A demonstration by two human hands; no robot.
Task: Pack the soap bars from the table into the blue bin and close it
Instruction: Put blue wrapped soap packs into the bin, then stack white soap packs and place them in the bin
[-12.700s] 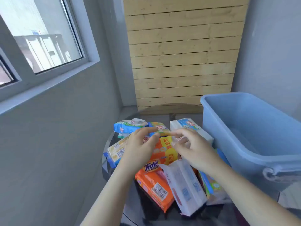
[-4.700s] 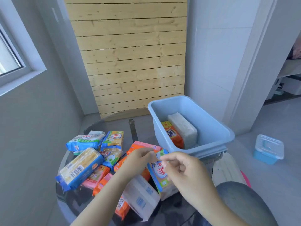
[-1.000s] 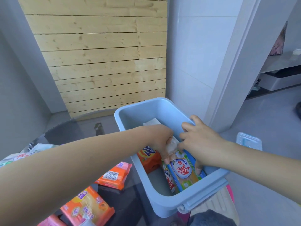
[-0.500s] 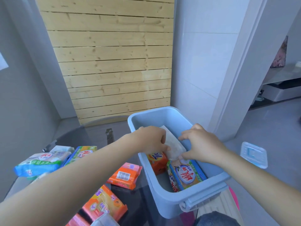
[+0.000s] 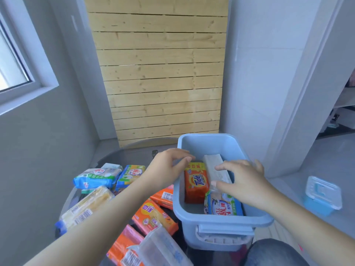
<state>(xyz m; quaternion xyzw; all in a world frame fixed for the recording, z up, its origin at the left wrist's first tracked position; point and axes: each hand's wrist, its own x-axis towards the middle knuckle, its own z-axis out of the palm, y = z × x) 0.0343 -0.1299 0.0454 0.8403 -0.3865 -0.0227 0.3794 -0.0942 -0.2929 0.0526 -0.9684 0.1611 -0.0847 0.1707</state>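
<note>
The blue bin (image 5: 221,220) stands open at the right edge of the round glass table (image 5: 123,152). Inside it lie an orange Tide soap bar (image 5: 196,182), a long white bar (image 5: 216,166) and a blue-wrapped bar (image 5: 223,207). My left hand (image 5: 170,167) hovers over the bin's left rim, fingers apart, holding nothing. My right hand (image 5: 243,183) is spread above the white and blue-wrapped bars, empty too. Several soap bars remain on the table: blue packs (image 5: 98,177), a yellowish pack (image 5: 86,206), orange packs (image 5: 153,215) and a clear-wrapped one (image 5: 161,248).
A smaller blue box with a clear lid (image 5: 322,195) sits on the floor to the right. A wooden slat panel (image 5: 159,73) and grey walls stand behind the table. My knee (image 5: 272,252) is under the bin's front edge.
Both hands have lifted off the bars in the bin and spread open; the blue-wrapped bar now lies released at the bin's near end. The view has swung left, showing more of the table.
</note>
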